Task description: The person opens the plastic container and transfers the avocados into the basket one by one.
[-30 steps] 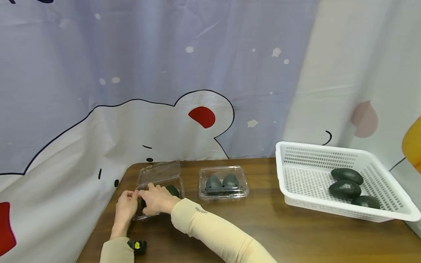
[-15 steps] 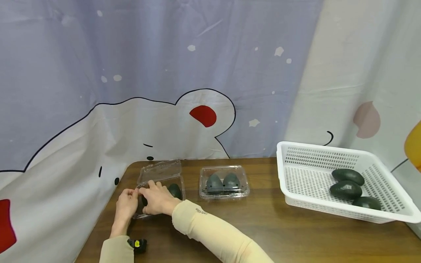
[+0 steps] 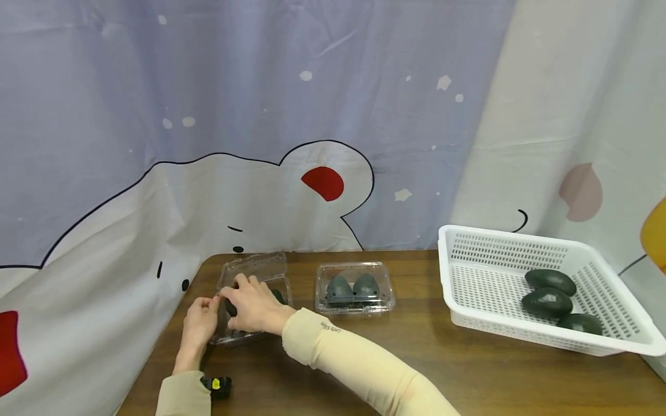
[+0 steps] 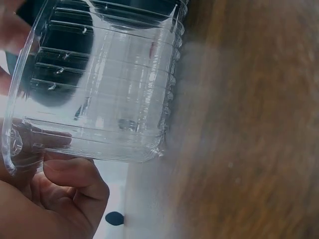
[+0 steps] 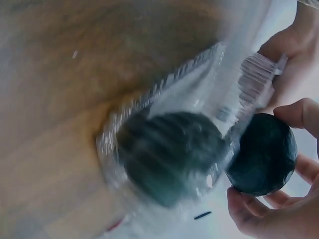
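At the table's left, a clear plastic clamshell box [image 3: 234, 338] has its lid [image 3: 255, 266] raised at the back. My left hand [image 3: 200, 323] pinches the box's left wall between thumb and fingers, as the left wrist view [image 4: 65, 194] shows close up. Curled round a dark green avocado [image 5: 264, 154], my right hand [image 3: 254, 306] is over the box's left half. The avocado's end sits right at the box rim in the right wrist view. A second avocado [image 5: 172, 154] lies inside the box, partly hidden by my right hand in the head view.
A closed clear clamshell [image 3: 356, 309] with two avocados [image 3: 339, 289] stands to the right of the open one. Farther right is a white perforated basket [image 3: 484, 283] with three avocados [image 3: 546, 302]. A printed curtain [image 3: 333, 115] hangs behind the wooden table [image 3: 364, 370].
My right hand has lifted slightly and shifted a little right with the avocado, now covering more of the second avocado. My left hand keeps its place at the box wall.
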Available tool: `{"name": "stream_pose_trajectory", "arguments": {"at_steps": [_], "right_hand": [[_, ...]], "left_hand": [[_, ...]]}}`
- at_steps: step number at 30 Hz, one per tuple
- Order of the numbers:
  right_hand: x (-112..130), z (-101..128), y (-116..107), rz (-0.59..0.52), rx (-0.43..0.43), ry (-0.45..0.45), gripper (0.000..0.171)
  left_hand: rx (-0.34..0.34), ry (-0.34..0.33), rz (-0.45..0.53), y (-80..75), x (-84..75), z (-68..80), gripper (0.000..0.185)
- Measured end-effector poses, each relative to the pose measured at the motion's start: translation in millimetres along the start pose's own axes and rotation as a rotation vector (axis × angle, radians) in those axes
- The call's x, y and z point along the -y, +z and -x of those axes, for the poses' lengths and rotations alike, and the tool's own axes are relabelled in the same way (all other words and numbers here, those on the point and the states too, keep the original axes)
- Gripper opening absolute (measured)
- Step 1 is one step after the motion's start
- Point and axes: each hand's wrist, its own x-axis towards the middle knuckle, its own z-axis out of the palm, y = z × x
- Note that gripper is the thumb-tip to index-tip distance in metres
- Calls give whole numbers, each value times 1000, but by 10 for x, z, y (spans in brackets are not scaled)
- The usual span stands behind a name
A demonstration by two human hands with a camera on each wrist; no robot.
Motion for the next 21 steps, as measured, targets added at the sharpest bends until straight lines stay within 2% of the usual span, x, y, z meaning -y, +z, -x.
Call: {"name": "stream_pose_trajectory", "arguments": {"at_steps": [12,21], "right_hand": [[-157,252,-387,50,-22,-58,56],[-381,592,-733,79,-57,-96,51]], "left_hand": [[-50,25,-12,15,17,17,37],[-22,12,14,17,20,13,42]]}}
